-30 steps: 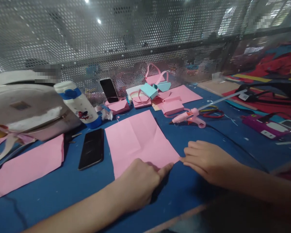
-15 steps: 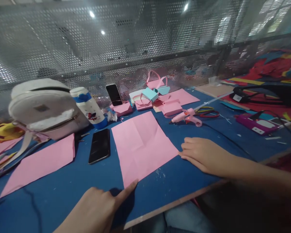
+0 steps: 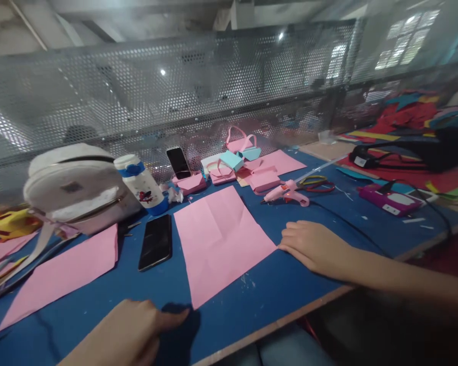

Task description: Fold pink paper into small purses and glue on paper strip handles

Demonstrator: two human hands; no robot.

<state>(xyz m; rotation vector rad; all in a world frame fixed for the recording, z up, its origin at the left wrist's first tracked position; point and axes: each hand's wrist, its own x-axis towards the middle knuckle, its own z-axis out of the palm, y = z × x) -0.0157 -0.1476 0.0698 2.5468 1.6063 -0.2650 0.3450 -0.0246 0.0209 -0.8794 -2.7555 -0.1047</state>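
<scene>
Right hand point(image 3: 309, 246) fingertips meet the right corner of a pink sheet point(image 3: 223, 244), pinching or just pressing, I cannot tell; the left hand point(image 3: 133, 325) looks empty, one finger stretched out just beside the near left corner. Lying flat on the scuffed blue table point(image 3: 252, 305), this creased, matte paper should handle light and bendy, easily torn, best taken by its edges. Around it sit a smooth black phone point(image 3: 155, 242), a plastic glue gun point(image 3: 286, 193), a rounded bottle point(image 3: 141, 185) and folded paper boxes point(image 3: 265, 179).
</scene>
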